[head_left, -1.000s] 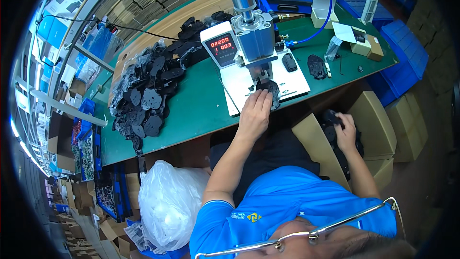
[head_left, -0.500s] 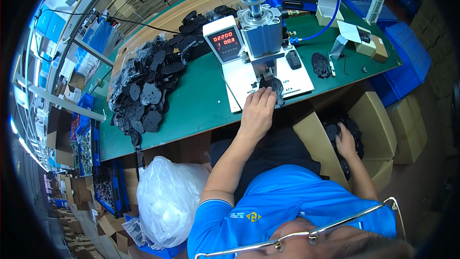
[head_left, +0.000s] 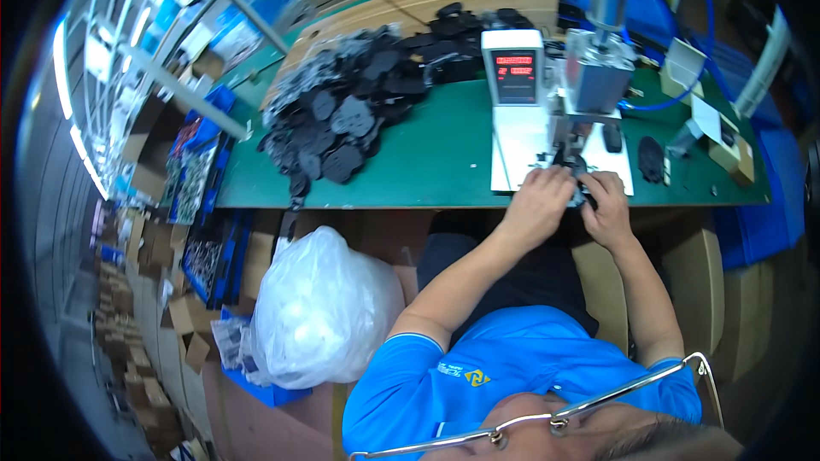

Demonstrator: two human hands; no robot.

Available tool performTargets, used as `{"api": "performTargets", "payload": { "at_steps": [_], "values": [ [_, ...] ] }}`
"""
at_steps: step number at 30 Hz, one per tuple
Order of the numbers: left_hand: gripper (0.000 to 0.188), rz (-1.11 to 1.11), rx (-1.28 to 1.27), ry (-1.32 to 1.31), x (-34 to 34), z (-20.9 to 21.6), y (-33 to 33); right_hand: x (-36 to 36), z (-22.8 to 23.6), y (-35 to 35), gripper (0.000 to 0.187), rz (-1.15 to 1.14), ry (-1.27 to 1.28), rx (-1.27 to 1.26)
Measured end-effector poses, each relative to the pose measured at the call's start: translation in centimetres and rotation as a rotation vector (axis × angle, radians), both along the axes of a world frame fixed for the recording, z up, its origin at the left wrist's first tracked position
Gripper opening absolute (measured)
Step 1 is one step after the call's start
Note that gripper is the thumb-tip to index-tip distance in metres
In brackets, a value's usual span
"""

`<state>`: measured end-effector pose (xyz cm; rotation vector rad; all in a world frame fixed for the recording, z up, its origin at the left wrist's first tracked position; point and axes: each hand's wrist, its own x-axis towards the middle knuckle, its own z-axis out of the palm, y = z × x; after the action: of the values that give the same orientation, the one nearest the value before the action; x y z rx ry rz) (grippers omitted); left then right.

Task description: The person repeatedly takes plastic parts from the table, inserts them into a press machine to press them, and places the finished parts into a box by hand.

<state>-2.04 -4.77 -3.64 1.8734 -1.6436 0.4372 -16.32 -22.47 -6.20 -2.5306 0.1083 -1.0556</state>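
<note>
Watching remotely, I see the right hand [head_left: 606,203] now beside the left hand [head_left: 542,195], making this two-handed work: fingers curl at the dark part [head_left: 577,168] between them, before the press [head_left: 595,77]; pinching, I cannot tell. Earlier, the right hand reached into the carton [head_left: 696,277] nearer its side.
</note>
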Motion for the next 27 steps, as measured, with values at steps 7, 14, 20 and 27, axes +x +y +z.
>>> {"api": "performTargets", "payload": {
  "at_steps": [7,14,20,27],
  "values": [
    [0.081,-0.121,-0.040,0.213,1.8,1.0,4.4,1.5,-1.3,0.4,0.056,-0.005,-0.085,0.013],
    [0.077,0.879,-0.308,0.186,17.9,-2.1,17.7,1.7,-2.4,-0.2,0.053,-0.034,-0.117,0.069],
    [0.117,1.278,-0.340,0.509,28.8,-3.7,30.7,1.7,-1.9,0.2,0.052,-0.013,-0.135,0.071],
    [0.035,0.833,-0.461,1.082,28.1,-5.3,31.2,2.3,-2.7,0.3,0.054,-0.021,-0.116,0.108]
  ]
}}
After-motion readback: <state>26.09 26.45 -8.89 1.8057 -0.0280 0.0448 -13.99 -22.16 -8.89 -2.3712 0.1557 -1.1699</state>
